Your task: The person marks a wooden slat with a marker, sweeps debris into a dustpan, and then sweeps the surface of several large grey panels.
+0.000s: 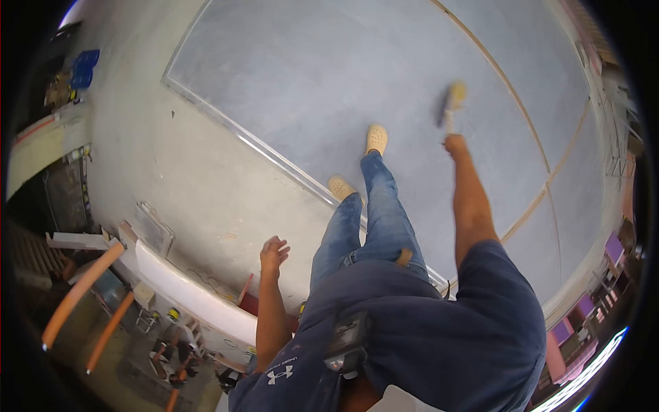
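Note:
My right hand (454,144) is closed round the pale handle of a brush (453,99). Its yellowish head, smeared by motion, points away from me over a large blue-grey panel (288,75). A dark shadow lies on the panel just left of the brush. My left hand (273,254) hangs beside my thigh above the pale floor, its fingers loosely bent and apart with nothing in them. One beige clog (376,138) stands on the panel, and the other clog (340,186) is at the panel's metal edge strip (274,160).
Brown strips (504,79) run across the panel on the right. A white curved ledge (185,288) borders the floor at lower left, with orange tubes (86,295) beyond it. Blue containers (84,69) stand at far upper left. Purple and pink items line the right edge.

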The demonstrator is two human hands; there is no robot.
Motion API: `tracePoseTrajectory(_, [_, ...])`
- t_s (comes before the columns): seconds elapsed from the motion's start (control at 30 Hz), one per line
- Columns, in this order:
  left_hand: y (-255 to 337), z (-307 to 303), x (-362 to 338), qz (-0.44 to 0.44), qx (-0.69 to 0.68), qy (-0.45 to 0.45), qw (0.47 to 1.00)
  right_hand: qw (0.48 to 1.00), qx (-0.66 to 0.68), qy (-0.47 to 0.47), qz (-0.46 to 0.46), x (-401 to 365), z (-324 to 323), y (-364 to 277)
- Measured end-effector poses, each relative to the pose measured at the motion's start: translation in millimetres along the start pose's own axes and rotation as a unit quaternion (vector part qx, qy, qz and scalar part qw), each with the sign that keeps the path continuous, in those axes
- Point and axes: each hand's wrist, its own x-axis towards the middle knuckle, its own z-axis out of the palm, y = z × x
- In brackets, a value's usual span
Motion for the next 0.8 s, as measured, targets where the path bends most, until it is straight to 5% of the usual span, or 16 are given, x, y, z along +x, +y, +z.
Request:
tracePoseTrajectory(0.03, [1.0,7.7,-2.5,-0.015,0.007,0.001,1.000,0.996,-0.055,0.028,-0.068,26.4,20.3,-43.0])
tracePoseTrajectory(0.07, [-3.4,14.3,-6.1,-0.030,0.012,0.003,0.999,0.975,0.208,0.033,0.066,2.3,-21.2,-118.2])
tracePoseTrajectory(0.1, [-6.4,22.2,-10.5,-0.047,0.017,0.004,0.999,0.955,0.274,0.012,0.114,-2.2,-31.5,-177.9])
tracePoseTrajectory(0.13, [-7.8,32.0,-13.2,-0.063,0.019,0.000,0.998,0.959,0.267,-0.010,0.090,-8.1,-27.8,-232.9])
tracePoseTrajectory(0.17, [-12.5,43.6,-17.9,-0.079,0.020,-0.004,0.997,0.977,0.153,-0.099,-0.111,-3.4,-12.8,-268.9])
tracePoseTrajectory(0.2, [-11.1,55.6,-19.9,-0.092,0.020,-0.009,0.995,0.967,0.241,-0.086,-0.017,-43.8,-86.2,-296.1])
tracePoseTrajectory(0.33, [26.9,105.8,-27.0,-0.080,0.075,-0.035,0.993,0.898,0.196,-0.346,-0.187,-12.2,-135.7,-338.4])
tracePoseTrajectory(0.4, [54.5,127.2,-32.1,-0.051,0.076,-0.038,0.995,0.849,0.161,-0.389,-0.319,-5.6,-153.3,-326.9])
tracePoseTrajectory(0.5, [105.0,145.7,-26.3,-0.011,0.068,-0.040,0.997,0.870,0.282,-0.236,-0.328,-12.3,-115.4,-263.5])
tracePoseTrajectory(0.6, [144.0,162.3,-15.4,-0.002,0.097,-0.041,0.994,0.826,0.518,-0.196,-0.102,-58.7,-113.2,-136.6])
tracePoseTrajectory(0.63, [151.6,168.1,-13.0,0.001,0.102,-0.040,0.994,0.751,0.617,-0.232,0.012,-86.0,-128.8,-89.3])
tracePoseTrajectory(0.67, [163.2,174.6,-11.1,0.006,0.130,-0.051,0.990,0.769,0.619,-0.156,0.039,-109.3,-124.7,-50.2])
tracePoseTrajectory(0.73, [177.5,187.0,-4.0,0.018,0.146,-0.071,0.987,0.691,0.696,-0.104,0.166,-156.6,-99.9,22.0])
tracePoseTrajectory(0.8, [191.0,197.7,-2.3,0.023,0.162,-0.087,0.983,0.680,0.689,-0.018,0.249,-197.4,-99.5,70.4])
